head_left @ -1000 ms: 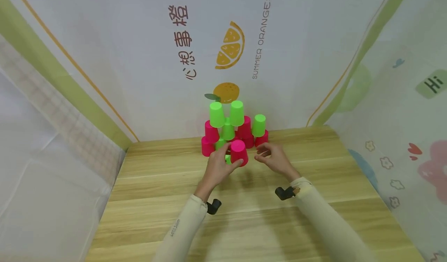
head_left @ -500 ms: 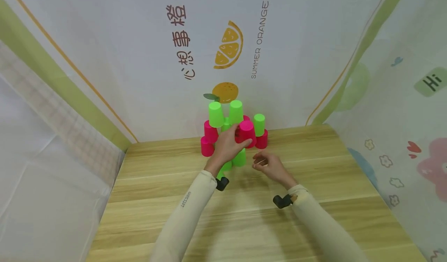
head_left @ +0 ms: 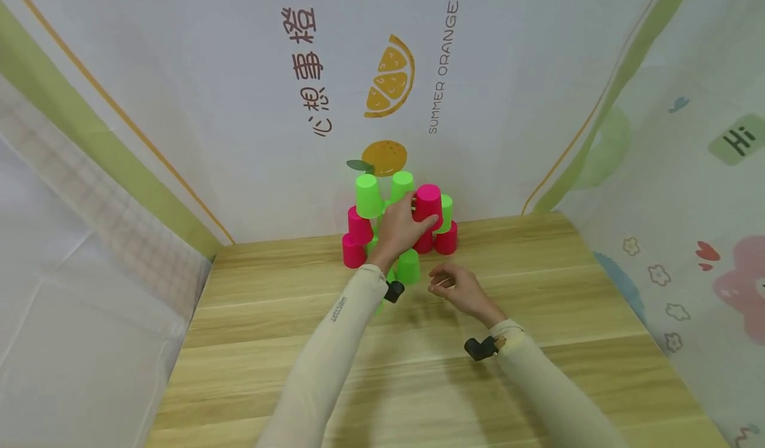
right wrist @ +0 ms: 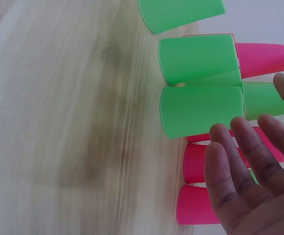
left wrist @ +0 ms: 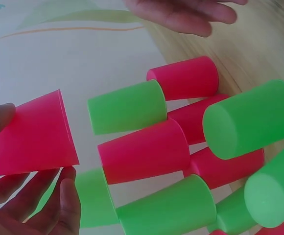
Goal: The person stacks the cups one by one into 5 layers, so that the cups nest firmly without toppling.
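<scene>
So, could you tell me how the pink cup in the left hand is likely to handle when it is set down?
The pink cup looks thin-walled plastic, so probably light; the left hand holds it by fingers alone. Its smooth, tapered sides may be slippery. Set upside down on the cup stack, it could tip easily.

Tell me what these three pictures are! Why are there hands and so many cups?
A person wears three small cameras: one on the head and one on each wrist. The big picture looks down from the head, and the two close-ups come from the wrists, so the cups look sideways there.

On the light wooden table stands a pile of upside-down pink and green plastic cups, built up against the white cloth wall with orange pictures.

The left hand holds one upside-down pink plastic cup in its grip, up beside the top of the pile. The right hand holds nothing; it hovers over the table with relaxed fingers, just in front of the pile.
</scene>
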The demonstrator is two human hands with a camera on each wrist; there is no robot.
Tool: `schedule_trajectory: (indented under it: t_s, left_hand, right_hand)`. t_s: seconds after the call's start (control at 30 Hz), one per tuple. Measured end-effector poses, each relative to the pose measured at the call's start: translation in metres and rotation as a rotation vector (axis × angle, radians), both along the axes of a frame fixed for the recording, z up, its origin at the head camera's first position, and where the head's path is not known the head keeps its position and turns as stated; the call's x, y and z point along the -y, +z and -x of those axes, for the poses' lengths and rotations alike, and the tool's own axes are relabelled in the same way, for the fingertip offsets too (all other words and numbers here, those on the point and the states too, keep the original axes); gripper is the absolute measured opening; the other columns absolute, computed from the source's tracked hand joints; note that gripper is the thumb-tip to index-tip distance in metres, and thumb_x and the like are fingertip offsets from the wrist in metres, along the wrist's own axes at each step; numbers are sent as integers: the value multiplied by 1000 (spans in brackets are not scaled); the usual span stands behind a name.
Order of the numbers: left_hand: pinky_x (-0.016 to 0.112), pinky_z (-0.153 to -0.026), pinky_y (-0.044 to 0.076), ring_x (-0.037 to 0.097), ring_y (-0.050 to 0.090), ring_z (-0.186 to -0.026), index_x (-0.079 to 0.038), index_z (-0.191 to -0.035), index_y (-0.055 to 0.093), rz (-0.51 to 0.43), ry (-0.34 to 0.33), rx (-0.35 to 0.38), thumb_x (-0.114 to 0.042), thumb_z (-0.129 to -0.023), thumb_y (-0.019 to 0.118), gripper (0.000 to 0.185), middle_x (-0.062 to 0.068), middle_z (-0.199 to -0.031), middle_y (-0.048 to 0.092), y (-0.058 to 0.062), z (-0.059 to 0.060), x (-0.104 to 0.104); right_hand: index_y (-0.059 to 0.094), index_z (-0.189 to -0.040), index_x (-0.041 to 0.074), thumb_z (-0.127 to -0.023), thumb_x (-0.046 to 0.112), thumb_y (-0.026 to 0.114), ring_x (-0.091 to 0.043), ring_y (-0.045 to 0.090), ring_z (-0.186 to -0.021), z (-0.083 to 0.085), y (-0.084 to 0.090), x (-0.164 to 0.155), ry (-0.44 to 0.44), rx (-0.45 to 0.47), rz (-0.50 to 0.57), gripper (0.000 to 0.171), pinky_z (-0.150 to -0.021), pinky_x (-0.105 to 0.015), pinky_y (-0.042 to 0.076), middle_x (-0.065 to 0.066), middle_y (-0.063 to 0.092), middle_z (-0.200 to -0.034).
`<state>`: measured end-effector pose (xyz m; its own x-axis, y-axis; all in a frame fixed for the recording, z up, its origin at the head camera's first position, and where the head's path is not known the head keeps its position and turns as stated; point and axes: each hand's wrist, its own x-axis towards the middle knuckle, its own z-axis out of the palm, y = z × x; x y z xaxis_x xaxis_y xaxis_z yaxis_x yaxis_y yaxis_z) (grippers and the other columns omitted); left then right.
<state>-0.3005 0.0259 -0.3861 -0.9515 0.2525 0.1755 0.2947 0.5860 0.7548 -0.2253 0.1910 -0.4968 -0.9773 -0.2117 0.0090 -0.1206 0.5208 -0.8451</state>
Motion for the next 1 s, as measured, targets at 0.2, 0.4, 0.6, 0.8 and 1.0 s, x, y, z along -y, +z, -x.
schedule_trajectory:
  t_s: [0.2,0.4,0.6,0.8,1.0]
  left_hand:
    - [35,-93,59,23,66,-113,-11,-145,47,37,34,-16,-36,-93,71,63,7,-129,67,1,10,-13]
    - [34,-89,60,23,69,-107,-10,-144,45,104,95,-33,-37,-92,72,64,9,-123,71,-3,19,-22]
    - [33,-77,62,24,72,-90,-8,-142,44,151,144,-80,-39,-92,71,64,11,-107,74,-5,25,-30]
    - [33,-72,61,24,71,-82,-9,-135,49,217,201,-109,-39,-92,71,57,10,-98,74,-9,27,-37]
    - [35,-70,61,27,71,-82,-8,-132,52,244,225,-132,-38,-92,71,54,13,-95,74,-12,29,-42]
  right_hand:
    - [65,-116,-6,-91,12,70,-23,71,-88,1,-2,1,-1,-23,27,31,-73,-28,59,-18,73,-103]
    - [66,-113,-2,-91,10,71,-21,70,-89,0,-7,2,9,-11,41,26,-73,-25,59,-16,73,-101]
    - [65,-116,-6,-91,10,71,-23,70,-90,0,-8,0,-7,-14,42,30,-74,-27,59,-16,73,-101]
    - [65,-116,-7,-91,11,71,-20,70,-89,0,-10,0,7,-22,35,31,-74,-25,58,-15,74,-99]
    - [65,-117,-6,-92,12,70,-21,70,-91,-1,-10,0,0,-6,37,31,-75,-27,59,-15,74,-101]
